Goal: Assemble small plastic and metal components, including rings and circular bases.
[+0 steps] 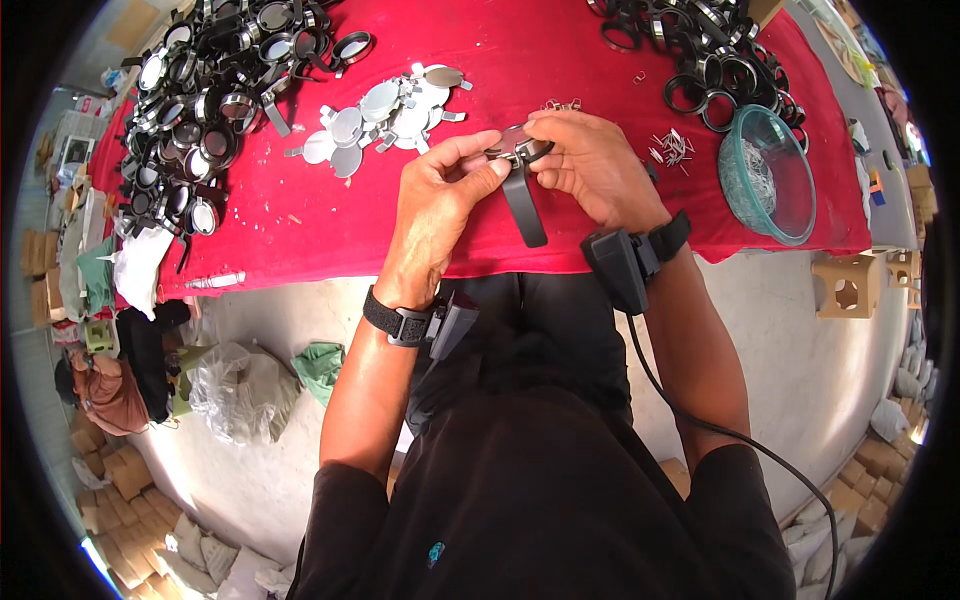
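Just past the near edge of the red cloth, both my hands grip one small part, a black-and-metal ring piece with a flat black handle (pixel 523 208) hanging down from it. My left hand (pixel 438 190) pinches its left side between thumb and fingers. The right side is held by my right hand (pixel 600 168), with the fingertips curled over the top. Fingers hide much of the ring. Beyond my left hand lies a heap of flat silver discs with tabs (pixel 380 102). Small brassy clips (pixel 562 104) lie behind my right hand, and thin metal pins (pixel 673 148) are scattered to its right.
A large pile of black rings with silver discs (pixel 205 130) covers the far left of the red cloth (pixel 330 220). More black rings (pixel 720 75) are heaped at far right, beside a teal bowl (pixel 735 190) of small metal pieces. A cable (pixel 720 428) trails from my right wrist device.
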Motion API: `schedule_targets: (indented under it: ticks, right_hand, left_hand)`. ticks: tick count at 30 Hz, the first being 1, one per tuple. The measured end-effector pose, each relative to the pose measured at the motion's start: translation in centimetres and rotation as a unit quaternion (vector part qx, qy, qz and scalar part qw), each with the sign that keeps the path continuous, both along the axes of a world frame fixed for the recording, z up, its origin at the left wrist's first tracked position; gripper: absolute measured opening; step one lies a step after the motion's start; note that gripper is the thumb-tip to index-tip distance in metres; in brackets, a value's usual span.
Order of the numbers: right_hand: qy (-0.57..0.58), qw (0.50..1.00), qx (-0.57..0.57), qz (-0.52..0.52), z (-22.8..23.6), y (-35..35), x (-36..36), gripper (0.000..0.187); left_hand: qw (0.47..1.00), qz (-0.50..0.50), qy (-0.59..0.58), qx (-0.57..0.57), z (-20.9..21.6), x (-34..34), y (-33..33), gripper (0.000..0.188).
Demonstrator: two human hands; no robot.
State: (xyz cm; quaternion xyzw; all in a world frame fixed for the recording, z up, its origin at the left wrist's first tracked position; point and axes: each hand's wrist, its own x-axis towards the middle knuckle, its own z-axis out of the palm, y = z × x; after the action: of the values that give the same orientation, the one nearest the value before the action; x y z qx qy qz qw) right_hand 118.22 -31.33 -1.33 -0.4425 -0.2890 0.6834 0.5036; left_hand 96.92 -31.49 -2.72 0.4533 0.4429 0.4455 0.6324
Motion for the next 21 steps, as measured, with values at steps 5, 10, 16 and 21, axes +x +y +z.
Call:
schedule_targets:
  ticks: [5, 10, 16, 21]
  right_hand:
    - [-0.002, 1.000, -0.026, 0.005, -0.6, 0.3, 0.1, 0.020]
    - [-0.015, 0.999, -0.043, 0.005, -1.0, 0.5, -0.2, 0.019]
    - [-0.070, 0.996, -0.048, -0.029, -0.9, 0.7, -1.0, 0.035]
    - [-0.128, 0.989, -0.078, 0.001, -3.0, 2.8, -0.7, 0.038]
  left_hand:
    - [0.999, 0.009, 0.053, -0.004, 0.4, 0.3, 0.3, 0.038]
    - [0.998, 0.015, 0.061, -0.008, 0.0, 0.4, 0.8, 0.037]
    - [0.994, 0.010, 0.109, 0.012, -0.4, 0.9, 0.9, 0.035]
    - [0.981, 0.002, 0.159, 0.109, -3.1, 1.4, 1.3, 0.037]
